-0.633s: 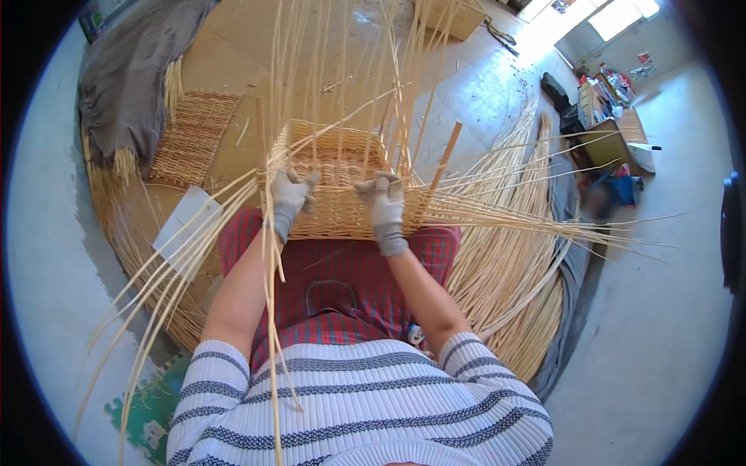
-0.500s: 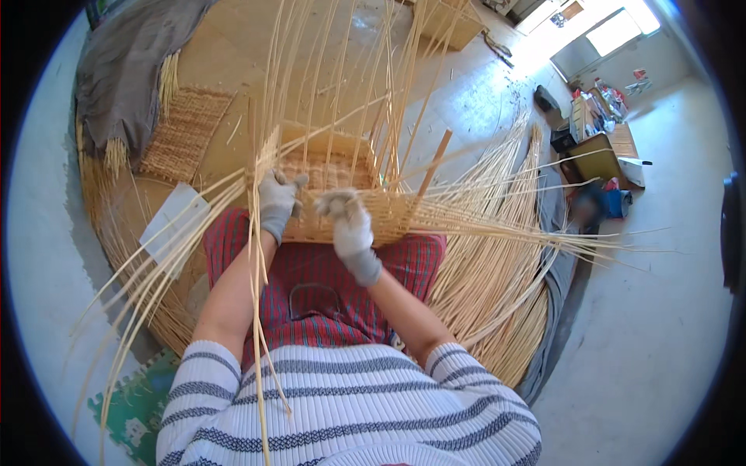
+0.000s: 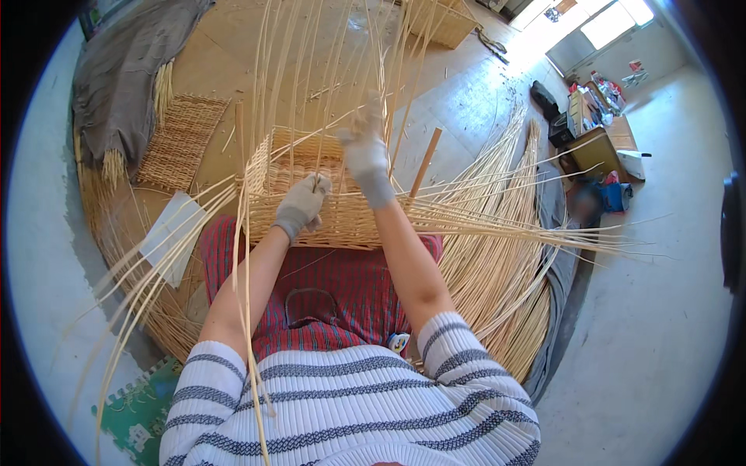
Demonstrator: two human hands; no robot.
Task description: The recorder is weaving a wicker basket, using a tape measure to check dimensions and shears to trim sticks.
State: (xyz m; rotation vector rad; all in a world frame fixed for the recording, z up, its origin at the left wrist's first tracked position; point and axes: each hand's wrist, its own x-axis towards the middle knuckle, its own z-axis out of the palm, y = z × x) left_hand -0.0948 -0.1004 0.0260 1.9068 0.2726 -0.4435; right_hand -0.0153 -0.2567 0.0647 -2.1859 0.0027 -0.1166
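Observation:
A half-woven wicker basket [image 3: 350,225] rests across my lap, with long pale stakes rising from its walls and loose rods fanning out to left and right. My left hand [image 3: 303,205], in a grey-white work glove, is closed at the near wall's upper edge, pinching an upright wicker rod there. Raised above the basket's right half is my gloved right hand [image 3: 365,155], among the tall upright stakes. Motion smears its fingers, so whether they grip a rod is unclear. A wooden stick [image 3: 423,169] stands at the basket's right corner, another [image 3: 239,132] at its left.
A large bundle of loose wicker rods [image 3: 489,287] lies on the floor to my right. On the left are a white sheet [image 3: 172,237], a woven mat [image 3: 183,140] and a dark cloth [image 3: 132,78] over more rods. A finished-looking basket [image 3: 444,23] stands far ahead.
My left hand has moved right along the near wall from the left corner. My right hand has risen away from the near wall, up and to the right among the stakes.

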